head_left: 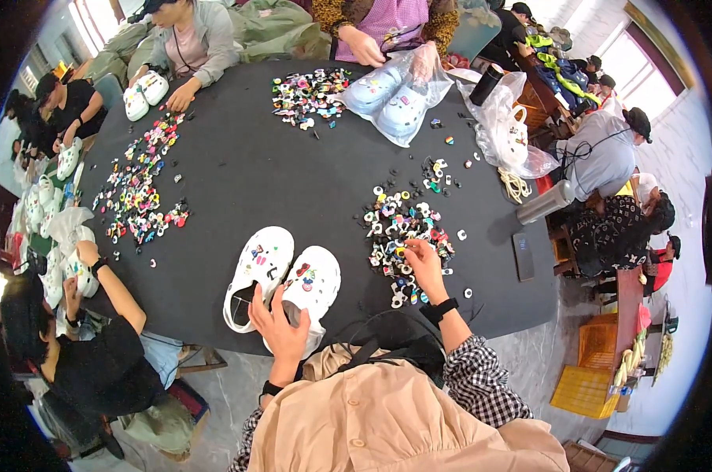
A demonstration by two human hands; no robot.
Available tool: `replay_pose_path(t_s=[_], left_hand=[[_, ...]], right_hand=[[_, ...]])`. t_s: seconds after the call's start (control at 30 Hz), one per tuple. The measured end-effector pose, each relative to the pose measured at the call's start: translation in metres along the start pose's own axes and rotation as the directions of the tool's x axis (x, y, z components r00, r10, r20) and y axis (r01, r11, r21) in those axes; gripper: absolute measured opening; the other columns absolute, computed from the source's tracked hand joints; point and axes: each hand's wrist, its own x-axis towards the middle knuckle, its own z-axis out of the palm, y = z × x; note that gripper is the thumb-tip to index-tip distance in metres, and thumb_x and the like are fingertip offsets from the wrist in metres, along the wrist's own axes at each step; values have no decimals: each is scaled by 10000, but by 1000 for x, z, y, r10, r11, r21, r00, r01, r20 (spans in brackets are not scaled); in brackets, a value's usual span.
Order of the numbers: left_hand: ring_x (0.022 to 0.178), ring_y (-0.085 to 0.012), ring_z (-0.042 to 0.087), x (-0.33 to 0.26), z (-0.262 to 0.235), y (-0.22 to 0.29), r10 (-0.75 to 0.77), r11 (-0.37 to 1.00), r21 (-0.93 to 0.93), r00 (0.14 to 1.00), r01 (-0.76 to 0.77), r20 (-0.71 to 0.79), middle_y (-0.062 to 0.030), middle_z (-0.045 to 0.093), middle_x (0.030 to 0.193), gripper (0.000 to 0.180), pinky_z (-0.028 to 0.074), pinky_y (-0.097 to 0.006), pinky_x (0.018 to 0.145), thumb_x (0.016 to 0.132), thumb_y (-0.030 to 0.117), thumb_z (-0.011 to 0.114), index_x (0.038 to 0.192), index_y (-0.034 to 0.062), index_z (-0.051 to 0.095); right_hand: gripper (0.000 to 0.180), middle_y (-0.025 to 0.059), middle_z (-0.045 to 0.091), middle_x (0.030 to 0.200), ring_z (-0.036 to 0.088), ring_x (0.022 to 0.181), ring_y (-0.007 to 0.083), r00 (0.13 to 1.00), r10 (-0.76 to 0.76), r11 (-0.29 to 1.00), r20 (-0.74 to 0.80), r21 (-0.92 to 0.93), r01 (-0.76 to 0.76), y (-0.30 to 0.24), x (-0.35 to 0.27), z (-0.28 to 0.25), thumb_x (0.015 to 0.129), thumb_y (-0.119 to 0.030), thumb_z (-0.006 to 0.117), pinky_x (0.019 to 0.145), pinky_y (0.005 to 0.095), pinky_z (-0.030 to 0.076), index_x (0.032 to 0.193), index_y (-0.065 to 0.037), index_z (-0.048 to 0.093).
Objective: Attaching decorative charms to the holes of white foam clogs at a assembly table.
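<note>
Pair of white clogs sits at the near edge of the black table. Left hand rests open, fingers spread, on the right-hand clog's heel. Right hand, right of the clogs, pinches into the pile of shoe charms; which charm it grips, cannot tell. A few charms already sit on both clogs; most holes look unfilled, so roughly early-to-mid.

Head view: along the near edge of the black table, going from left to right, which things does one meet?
Left hand resting on the pair of white clogs → pile of small colourful charms with the right hand picking in it → dark flat phone near the table's right edge.
</note>
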Motion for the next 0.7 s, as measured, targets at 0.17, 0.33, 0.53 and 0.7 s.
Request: replay_pose_path(t_s=[0.17, 0.33, 0.53, 0.7], left_hand=[[1348, -392, 290, 0, 1, 0, -5, 1000, -1, 1000, 5, 5, -246, 314, 1442, 634, 184, -570, 1103, 744, 330, 696, 1293, 79, 503], [1351, -389, 279, 0, 0, 1, -8, 1000, -4, 1000, 8, 6, -238, 319, 1433, 619, 180, -572, 1102, 751, 327, 695, 1290, 90, 505], [1322, -419, 282, 1, -1, 3, -8, 999, -40, 1000, 8, 3, -235, 313, 1441, 623, 181, -565, 1094, 739, 309, 698, 1295, 94, 518], [1335, -392, 288, 0, 0, 1, -16, 999, -29, 1000, 16, -7, -231, 322, 1434, 635, 186, -565, 1095, 729, 308, 708, 1294, 94, 514]], right_hand=[[179, 83, 679, 936, 689, 831, 151, 997, -68, 978, 48, 200, 57, -5, -9, 0, 904, 3, 552, 728, 264, 538, 1070, 23, 615], [126, 76, 667, 1013, 650, 971, 158, 957, -128, 922, 259, 387, 18, -42, -35, 15, 907, -14, 594, 843, 279, 520, 1025, 16, 625], [156, 71, 633, 1079, 620, 1004, 146, 853, -154, 952, 499, 308, -8, -61, -50, 44, 882, 24, 610, 889, 277, 506, 1038, 19, 618], [168, 62, 586, 1105, 627, 985, 161, 843, -258, 940, 472, 324, 106, -83, -54, 73, 856, 61, 612, 878, 294, 528, 1021, 33, 612]])
